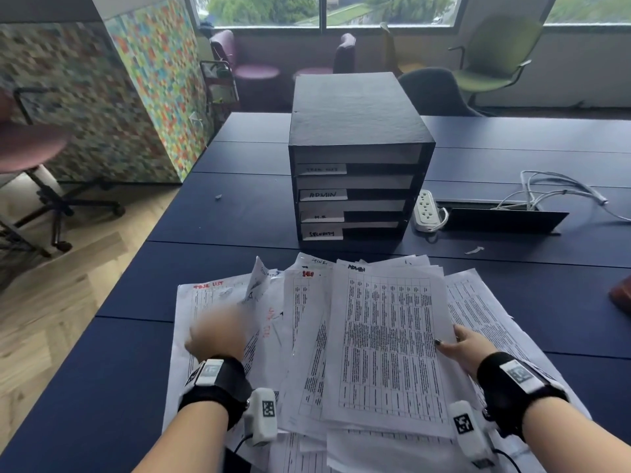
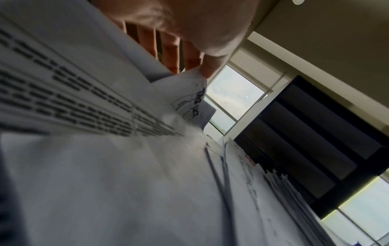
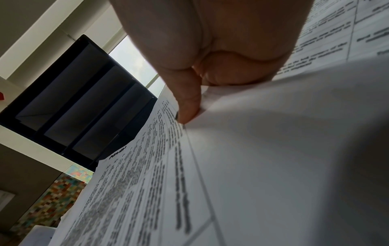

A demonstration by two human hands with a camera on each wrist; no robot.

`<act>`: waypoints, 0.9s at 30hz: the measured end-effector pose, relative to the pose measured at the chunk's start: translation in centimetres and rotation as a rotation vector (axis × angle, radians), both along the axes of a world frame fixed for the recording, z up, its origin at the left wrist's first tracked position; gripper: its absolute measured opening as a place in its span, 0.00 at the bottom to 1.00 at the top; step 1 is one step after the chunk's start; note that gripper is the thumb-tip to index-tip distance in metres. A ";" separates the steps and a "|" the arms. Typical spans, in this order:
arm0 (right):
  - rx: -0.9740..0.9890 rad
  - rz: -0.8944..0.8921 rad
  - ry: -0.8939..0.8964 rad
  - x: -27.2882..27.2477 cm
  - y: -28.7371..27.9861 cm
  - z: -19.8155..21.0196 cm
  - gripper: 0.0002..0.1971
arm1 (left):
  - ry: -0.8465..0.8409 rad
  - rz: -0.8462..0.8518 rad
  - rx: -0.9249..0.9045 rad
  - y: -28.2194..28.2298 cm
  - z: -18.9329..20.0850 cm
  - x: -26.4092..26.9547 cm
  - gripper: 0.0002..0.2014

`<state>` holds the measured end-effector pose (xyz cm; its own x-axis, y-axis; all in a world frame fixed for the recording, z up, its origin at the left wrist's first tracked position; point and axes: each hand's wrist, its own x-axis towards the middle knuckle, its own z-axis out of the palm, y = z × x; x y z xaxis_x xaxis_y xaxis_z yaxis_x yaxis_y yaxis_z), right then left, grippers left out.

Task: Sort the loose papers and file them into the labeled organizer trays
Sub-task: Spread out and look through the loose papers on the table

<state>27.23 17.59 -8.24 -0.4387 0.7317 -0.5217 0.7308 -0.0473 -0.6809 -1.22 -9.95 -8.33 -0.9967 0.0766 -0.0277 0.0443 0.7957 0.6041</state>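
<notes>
A black organizer with four trays labelled TASK LIST, ADMIN, H.R and SECURITY stands mid-table; each tray holds white sheets. In front of it lies a spread pile of printed papers. My left hand, blurred, is on the left of the pile. In the left wrist view my left hand pinches the curled corner of a sheet headed TASK LIST. My right hand pinches the right edge of the top sheet headed ADMIN, thumb on top. The right wrist view shows my right hand gripping that ADMIN sheet, slightly lifted.
The dark blue table carries a white power strip, loose white cables and an open cable hatch right of the organizer. A brown object sits at the right edge. A colourful partition and chairs stand beyond.
</notes>
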 end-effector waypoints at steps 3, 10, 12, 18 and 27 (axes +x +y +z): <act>-0.010 0.006 -0.005 0.0 0.1 -0.1 0.18 | -0.105 -0.101 0.263 0.4 0.4 0.7 0.19; -0.021 -0.002 -0.007 0.1 0.4 -0.6 0.19 | -0.221 0.114 0.515 0.7 0.0 -0.8 0.11; -0.027 -0.003 -0.007 0.1 0.4 -0.6 0.18 | -0.311 0.156 0.470 0.2 -0.3 -1.9 0.06; -0.060 -0.015 0.001 0.2 0.4 -0.7 0.16 | -0.419 0.348 0.132 -1.3 -0.7 -2.6 0.30; -0.053 -0.011 0.004 0.2 0.1 -0.2 0.13 | -0.452 0.280 0.232 -1.5 1.0 -2.7 0.22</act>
<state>27.42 17.71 -8.45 -0.4330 0.7077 -0.5583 0.7272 -0.0918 -0.6803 -3.88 -11.41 -7.32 -0.8731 -0.1330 -0.4690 -0.4513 0.5843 0.6745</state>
